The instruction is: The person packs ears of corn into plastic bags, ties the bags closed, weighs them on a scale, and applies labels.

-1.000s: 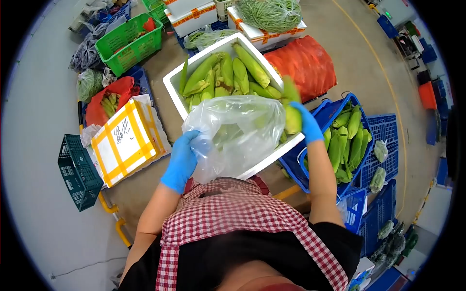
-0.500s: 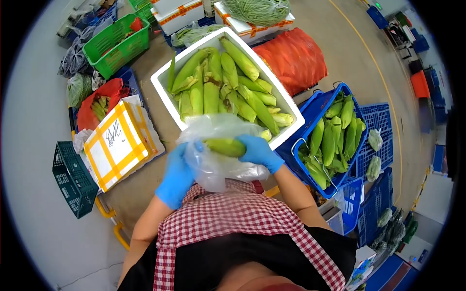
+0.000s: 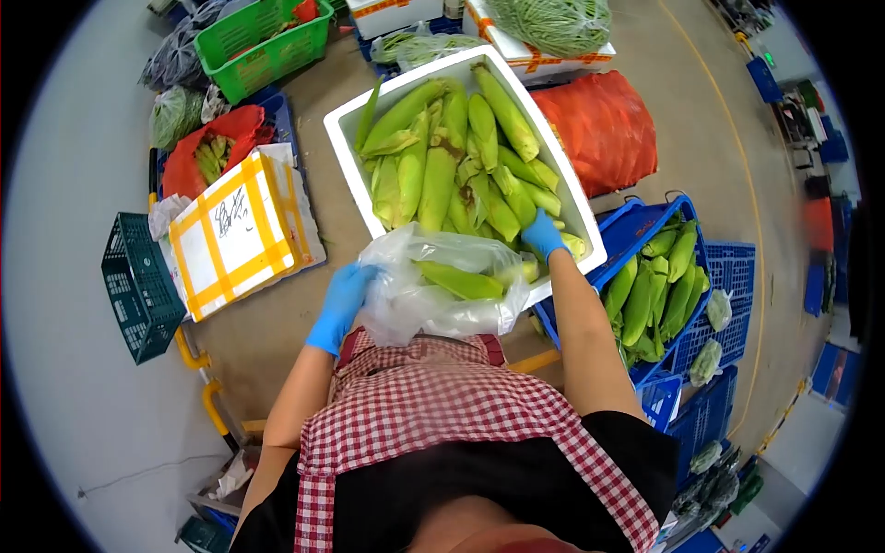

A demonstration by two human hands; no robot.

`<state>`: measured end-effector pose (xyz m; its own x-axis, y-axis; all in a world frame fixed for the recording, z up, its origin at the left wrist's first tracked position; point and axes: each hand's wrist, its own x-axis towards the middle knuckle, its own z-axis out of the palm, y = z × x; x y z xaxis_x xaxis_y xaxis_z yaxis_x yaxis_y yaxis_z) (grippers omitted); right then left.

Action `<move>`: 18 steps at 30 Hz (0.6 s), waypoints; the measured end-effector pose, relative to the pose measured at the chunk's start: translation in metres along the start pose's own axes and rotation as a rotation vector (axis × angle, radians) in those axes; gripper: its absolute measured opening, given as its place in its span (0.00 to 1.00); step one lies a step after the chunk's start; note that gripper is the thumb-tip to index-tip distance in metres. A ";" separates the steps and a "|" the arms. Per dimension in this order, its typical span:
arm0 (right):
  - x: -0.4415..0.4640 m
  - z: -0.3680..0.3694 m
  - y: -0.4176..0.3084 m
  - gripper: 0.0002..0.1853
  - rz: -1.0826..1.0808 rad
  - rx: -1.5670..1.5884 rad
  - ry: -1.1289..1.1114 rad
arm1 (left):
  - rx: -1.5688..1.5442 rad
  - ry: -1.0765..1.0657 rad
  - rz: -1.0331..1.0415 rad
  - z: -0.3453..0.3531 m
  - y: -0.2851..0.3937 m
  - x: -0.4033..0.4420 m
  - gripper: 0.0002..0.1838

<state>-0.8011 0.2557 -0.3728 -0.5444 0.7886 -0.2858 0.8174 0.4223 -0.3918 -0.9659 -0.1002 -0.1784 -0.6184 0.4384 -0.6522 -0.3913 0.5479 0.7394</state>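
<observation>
My left hand (image 3: pixel 343 302) grips the edge of a clear plastic bag (image 3: pixel 392 309), its fingers closed on the film. Inside the bag lies a green ear of corn (image 3: pixel 463 281), and another pale green shape shows through at its right. The bag rests against the near edge of a white foam box (image 3: pixel 348 152) full of ears of corn in their husks (image 3: pixel 433 189). Over the box's near right corner, my right hand (image 3: pixel 544 234) reaches down among the ears. Its fingers are closed around the end of one ear and partly hidden by it. Both hands wear blue gloves.
Right of the box stand a blue crate (image 3: pixel 599 267) holding more corn and a red mesh sack (image 3: pixel 604 134). A taped white foam box (image 3: pixel 230 235), a dark green crate (image 3: pixel 138 288) and a bright green basket (image 3: pixel 263 51) are on the left.
My right hand has let go of the ear of corn in the bag and moved up and right into the foam box. My left hand still holds the bag.
</observation>
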 end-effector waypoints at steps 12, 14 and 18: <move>-0.109 -0.070 -0.092 0.24 -0.013 1.336 -0.648 | -0.061 -0.004 0.031 0.003 0.016 0.012 0.15; -0.143 -0.052 -0.113 0.27 -0.252 0.897 -0.520 | -0.179 0.019 0.034 0.003 0.021 0.020 0.16; -0.141 -0.021 -0.112 0.24 -0.547 0.325 -0.476 | -0.161 0.054 0.114 -0.013 0.025 0.031 0.16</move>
<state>-0.8120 0.1066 -0.2704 -0.9349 0.2001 -0.2931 0.3545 0.4851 -0.7994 -1.0037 -0.0824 -0.1783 -0.6990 0.4500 -0.5557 -0.4174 0.3741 0.8281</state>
